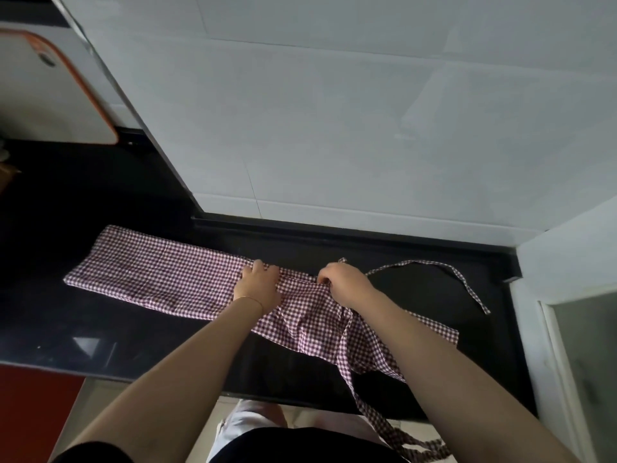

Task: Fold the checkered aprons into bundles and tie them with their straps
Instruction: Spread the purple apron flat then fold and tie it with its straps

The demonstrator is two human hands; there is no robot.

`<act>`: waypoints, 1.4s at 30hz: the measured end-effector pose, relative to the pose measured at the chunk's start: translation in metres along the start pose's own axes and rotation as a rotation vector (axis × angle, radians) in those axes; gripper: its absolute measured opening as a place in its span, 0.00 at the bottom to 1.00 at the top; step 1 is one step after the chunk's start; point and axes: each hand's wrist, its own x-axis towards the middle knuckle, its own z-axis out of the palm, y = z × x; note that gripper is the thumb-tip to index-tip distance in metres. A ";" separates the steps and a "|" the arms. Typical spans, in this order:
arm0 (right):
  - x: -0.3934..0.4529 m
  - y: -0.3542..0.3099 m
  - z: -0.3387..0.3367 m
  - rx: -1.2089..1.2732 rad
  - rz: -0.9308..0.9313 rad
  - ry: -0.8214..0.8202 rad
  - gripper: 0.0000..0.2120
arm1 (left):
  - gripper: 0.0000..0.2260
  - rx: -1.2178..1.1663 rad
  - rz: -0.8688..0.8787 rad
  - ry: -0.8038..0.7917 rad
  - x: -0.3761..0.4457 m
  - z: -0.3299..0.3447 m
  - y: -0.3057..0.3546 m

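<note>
Both our hands work the maroon-and-white checkered cotton apron (pixel 160 279) on the black stone counter (pixel 100 329): left hand (pixel 258 284) presses flat, right hand (pixel 344 282) pinches a fold.

Checkered apron (pixel 160 279) folded lengthwise on counter (pixel 100 329); straps (pixel 467 279) apparently loose.

The apron (pixel 160 275) carries a small gingham check of dark maroon and white, and its straps (pixel 467 282) show the same check. The worktop (pixel 83 322) is glossy black. The wall tiles (pixel 334 128) are pale grey-white. A cutting board (pixel 50 95) at the far left is white with an orange rim. A thin gold bracelet (pixel 248 299) circles the left wrist. The floor (pixel 36 392) at the lower left is red.
</note>
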 end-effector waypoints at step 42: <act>-0.032 0.029 -0.012 0.434 0.161 0.002 0.24 | 0.56 0.146 -0.014 -0.269 -0.002 0.009 0.012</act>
